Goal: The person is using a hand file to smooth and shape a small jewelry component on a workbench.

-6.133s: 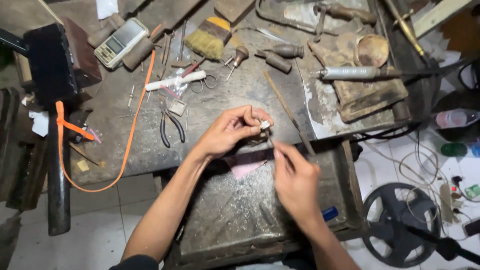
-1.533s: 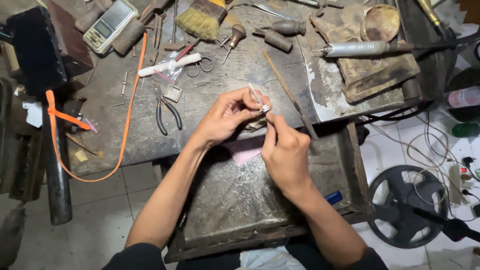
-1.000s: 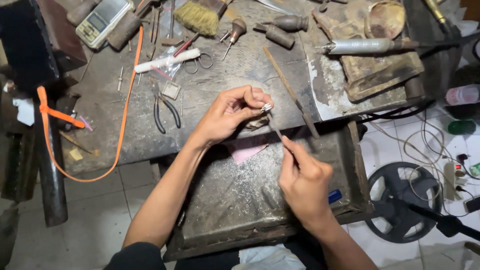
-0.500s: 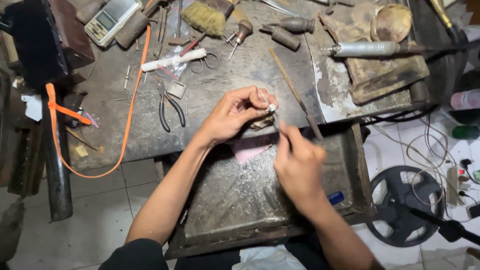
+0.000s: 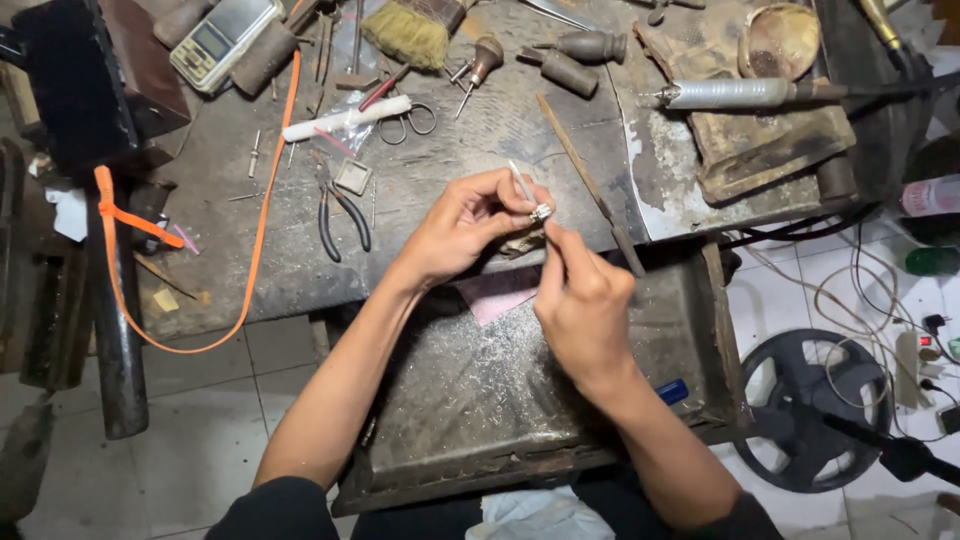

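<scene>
Right hand back against pinched ring

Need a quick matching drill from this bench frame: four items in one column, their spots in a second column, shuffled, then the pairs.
Items:
1. small metal piece
2. pliers
3. brush
4. rotary handpiece

Places:
A. lying on the worn pad at the right of the bench
B. at the top edge of the view, bristles pointing left
C. pinched in the left hand, with the right hand working a thin tool against it
D. flat on the bench, left of the left hand, beside the orange cord

Pairs: 1-C, 2-D, 3-B, 4-A
</scene>
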